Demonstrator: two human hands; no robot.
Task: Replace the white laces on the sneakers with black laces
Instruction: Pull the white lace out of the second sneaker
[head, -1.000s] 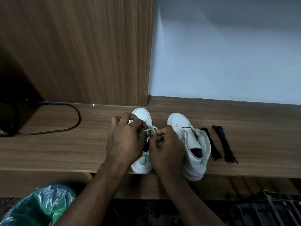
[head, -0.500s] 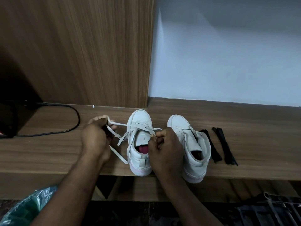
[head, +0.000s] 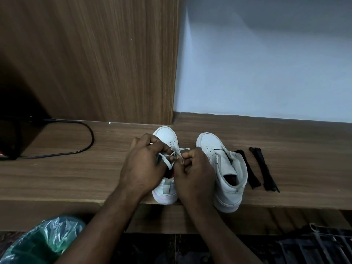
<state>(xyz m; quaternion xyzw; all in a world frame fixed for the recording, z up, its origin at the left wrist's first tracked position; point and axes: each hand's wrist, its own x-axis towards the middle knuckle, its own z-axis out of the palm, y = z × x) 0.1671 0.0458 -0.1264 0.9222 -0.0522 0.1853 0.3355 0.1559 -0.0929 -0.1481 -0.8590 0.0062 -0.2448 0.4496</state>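
- Half a second ago my left grip (head: 144, 166) was out to the left, drawing a length of white lace (head: 166, 161) clear. Now it has come back over the left sneaker (head: 166, 134), close against my right grip (head: 194, 174).
- Both grips are clenched on the white lace. The left pinches a flat strand over the tongue, and the right pinches a loop just beside it.
- I judge the step to be unthreading this sneaker. The crossings toward the toe are still laced, so the task is at an early stage.
- The right sneaker (head: 228, 174) stands just to the right. I cannot tell how much lace it carries.
- Two bundled black laces (head: 263, 168) lie untouched on the bench (head: 76, 178), right of that sneaker.
- The next move calls for hooking the next crossing and pulling it through its eyelets. I should steady the sneaker, since both heels sit at the near edge.
- The bench is wood-grain, with a wooden panel (head: 95, 54) at far left and a pale wall (head: 266, 63) at far right.
- A black cable (head: 89, 138) curves at left, and a green plastic bag (head: 38, 242) sits below, near left.
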